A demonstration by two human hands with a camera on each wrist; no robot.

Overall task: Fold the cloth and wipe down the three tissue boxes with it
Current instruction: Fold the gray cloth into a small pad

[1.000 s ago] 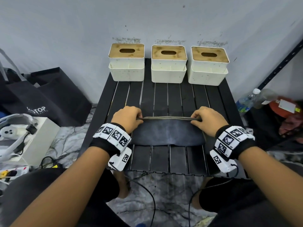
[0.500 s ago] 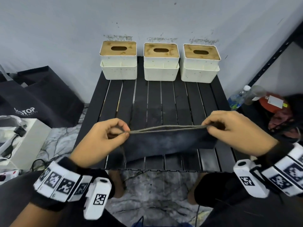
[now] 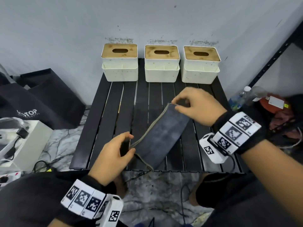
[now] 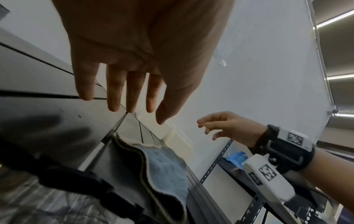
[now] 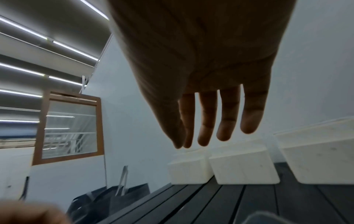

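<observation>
The dark grey folded cloth [image 3: 164, 133] lies slantwise on the black slatted table [image 3: 105, 128], its near end hanging over the front edge. My left hand [image 3: 129, 143] is at the cloth's near-left end. In the left wrist view its fingers [image 4: 113, 97] are straight, above the cloth [image 4: 162, 171] and apart from it. My right hand [image 3: 176, 104] hovers at the far-right corner. Its fingers [image 5: 228, 118] are straight and hold nothing. Three white tissue boxes with wooden lids [image 3: 119, 63] [image 3: 162, 63] [image 3: 201, 64] stand in a row at the back.
Black bags [image 3: 41, 102] and a white box [image 3: 24, 141] sit on the floor to the left. A water bottle [image 3: 237, 100] and a black shelf upright [image 3: 270, 59] are to the right. Cables [image 3: 182, 199] trail under the table's front edge. The wall is close behind the boxes.
The cloth was stretched level between both pinching hands; it has swung to a diagonal. My right hand moved away from me, my left moved nearer, and both have let go.
</observation>
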